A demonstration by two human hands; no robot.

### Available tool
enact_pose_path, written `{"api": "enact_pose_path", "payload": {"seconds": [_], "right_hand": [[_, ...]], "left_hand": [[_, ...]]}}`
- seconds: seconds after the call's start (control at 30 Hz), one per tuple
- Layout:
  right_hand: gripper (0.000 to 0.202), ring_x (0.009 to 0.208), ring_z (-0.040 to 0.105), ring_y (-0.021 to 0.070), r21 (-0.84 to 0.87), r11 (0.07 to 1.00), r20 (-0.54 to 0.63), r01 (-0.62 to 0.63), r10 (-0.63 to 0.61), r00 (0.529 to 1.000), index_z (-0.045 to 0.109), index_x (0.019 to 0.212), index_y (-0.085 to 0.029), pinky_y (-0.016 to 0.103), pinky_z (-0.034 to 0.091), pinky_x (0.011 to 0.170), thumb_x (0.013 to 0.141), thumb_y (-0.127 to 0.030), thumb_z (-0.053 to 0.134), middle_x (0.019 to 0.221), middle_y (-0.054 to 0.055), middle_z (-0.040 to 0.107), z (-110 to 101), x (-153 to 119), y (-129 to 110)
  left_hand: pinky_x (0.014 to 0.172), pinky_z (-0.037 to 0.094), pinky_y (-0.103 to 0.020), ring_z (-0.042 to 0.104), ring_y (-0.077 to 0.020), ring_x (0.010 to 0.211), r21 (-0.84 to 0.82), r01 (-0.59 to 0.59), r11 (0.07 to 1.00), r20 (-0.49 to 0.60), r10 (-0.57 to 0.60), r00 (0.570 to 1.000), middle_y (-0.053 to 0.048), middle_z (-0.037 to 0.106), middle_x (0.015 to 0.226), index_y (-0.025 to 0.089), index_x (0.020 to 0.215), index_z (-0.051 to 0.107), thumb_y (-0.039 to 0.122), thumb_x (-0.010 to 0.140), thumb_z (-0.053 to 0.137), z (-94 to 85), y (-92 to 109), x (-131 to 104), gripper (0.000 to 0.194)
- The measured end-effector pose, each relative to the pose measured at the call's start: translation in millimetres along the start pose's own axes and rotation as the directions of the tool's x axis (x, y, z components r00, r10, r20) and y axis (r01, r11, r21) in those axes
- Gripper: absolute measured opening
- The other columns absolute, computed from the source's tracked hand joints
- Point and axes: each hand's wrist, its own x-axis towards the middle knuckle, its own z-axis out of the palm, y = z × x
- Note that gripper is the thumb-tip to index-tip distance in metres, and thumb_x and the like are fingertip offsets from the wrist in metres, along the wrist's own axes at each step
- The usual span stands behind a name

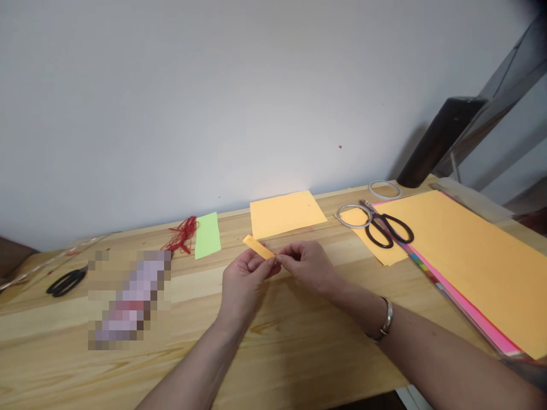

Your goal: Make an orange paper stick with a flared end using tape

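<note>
A narrow folded strip of orange paper (258,247) is held over the middle of the table. My left hand (244,282) is closed on it, thumb on top and fingers beneath. At the strip's near right end, my right hand (308,263) pinches with thumb and forefinger, the fingertips of both hands almost meeting. A silvery bangle (387,319) circles my right wrist. Just beyond the hands lies an orange paper sheet (286,213). To its left are a light green paper piece (208,234) and a tangle of red string (183,234).
Black-handled scissors (390,230) and a tape roll (354,216) lie on orange paper at right, beside a large stack of coloured sheets (474,256). Another tape roll (385,189) and a dark cylinder (440,142) stand near the wall. More scissors (67,282) and a blurred-out item (137,296) are left.
</note>
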Motion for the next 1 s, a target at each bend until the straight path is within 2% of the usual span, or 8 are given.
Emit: {"api": "enact_pose_path", "payload": {"seconds": [0.3,0.7,1.0], "right_hand": [[0.015,0.064,0.061,0.0116,0.046,0.999,0.011,-0.016,0.015,1.0,0.07,0.07,-0.015,0.02,0.044,0.058,0.075,-0.021,0.057,0.07,0.002,0.071,-1.5,-0.1,-2.5],[0.018,0.065,0.059,0.0118,0.054,0.998,0.03,-0.024,0.023,0.999,0.07,0.071,-0.014,0.022,0.043,0.06,0.075,-0.026,0.057,0.072,0.003,0.07,-1.1,-0.3,0.5],[0.019,0.056,0.048,0.0087,0.043,0.992,0.054,-0.119,0.117,0.992,0.067,0.066,-0.013,0.021,0.034,0.052,0.071,-0.029,0.058,0.061,-0.001,0.061,-4.9,2.0,-2.2]], "left_hand": [[0.078,0.054,-0.026,0.068,-0.0132,0.075,0.005,-0.008,1.0,0.031,0.008,0.999,-0.004,0.074,0.083,0.014,0.099,0.066,0.025,0.065,0.077,-0.2,-0.9,1.2,0.037],[0.073,0.054,-0.026,0.067,-0.0136,0.07,0.036,-0.014,0.999,0.008,0.013,1.0,-0.004,0.073,0.076,0.014,0.099,0.067,0.026,0.064,0.077,-0.3,1.8,0.0,0.038],[0.07,0.054,-0.025,0.067,-0.0131,0.067,0.053,-0.014,0.999,-0.005,0.014,1.0,-0.005,0.073,0.076,0.014,0.098,0.066,0.026,0.063,0.077,1.0,4.8,-1.2,0.039]]}}
